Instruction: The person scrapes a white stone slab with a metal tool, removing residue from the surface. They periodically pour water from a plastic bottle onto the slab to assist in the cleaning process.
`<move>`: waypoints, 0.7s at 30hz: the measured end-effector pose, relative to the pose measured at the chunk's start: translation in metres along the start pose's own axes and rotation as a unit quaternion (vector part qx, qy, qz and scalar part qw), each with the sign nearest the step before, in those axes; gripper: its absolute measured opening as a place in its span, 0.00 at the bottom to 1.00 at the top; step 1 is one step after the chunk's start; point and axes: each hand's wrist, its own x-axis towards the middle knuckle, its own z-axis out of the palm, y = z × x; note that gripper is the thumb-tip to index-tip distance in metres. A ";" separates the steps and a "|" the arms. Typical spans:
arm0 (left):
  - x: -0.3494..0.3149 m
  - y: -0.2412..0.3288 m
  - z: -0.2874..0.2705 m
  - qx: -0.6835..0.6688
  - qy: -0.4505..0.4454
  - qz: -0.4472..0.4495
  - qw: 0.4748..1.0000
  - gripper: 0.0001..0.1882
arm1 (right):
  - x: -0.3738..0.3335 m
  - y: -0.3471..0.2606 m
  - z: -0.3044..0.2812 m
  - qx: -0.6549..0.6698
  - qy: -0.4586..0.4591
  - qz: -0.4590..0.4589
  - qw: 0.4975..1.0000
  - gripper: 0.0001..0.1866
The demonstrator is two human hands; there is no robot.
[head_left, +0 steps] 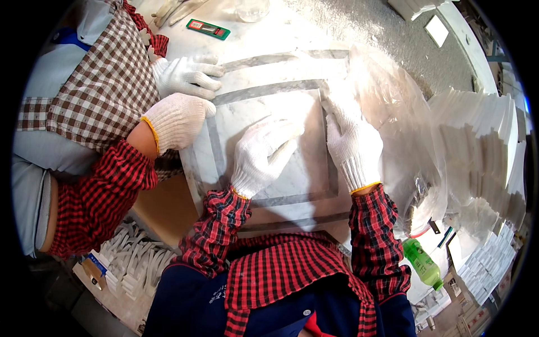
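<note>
A square white marble panel point(264, 104) with grey marble strips point(269, 89) set in nested frames lies in front of me. My left hand point(261, 154), in a white knitted glove, is over the panel's pale centre. Its fingers stretch to the upper right and the thumb stands apart, with nothing seen between them. My right hand point(355, 143), gloved alike, lies along the grey strip on the right of the centre piece. Its fingers point away from me, outstretched; glare washes out their tips. A co-worker's two gloved hands point(177, 115) rest at the panel's left edge.
Crumpled clear plastic film point(393, 101) covers the panel's right side. Beyond it stand stacked thin white sheets point(477, 157). A green bottle point(422, 264) lies at lower right. A small green-and-red case point(208, 29) sits at the back. Many pale strips point(135, 255) are piled lower left.
</note>
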 end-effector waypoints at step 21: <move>0.005 0.000 -0.010 -0.027 -0.014 -0.034 0.999 0.15 | 0.022 -0.019 -0.014 -0.026 -0.071 0.063 0.995 0.18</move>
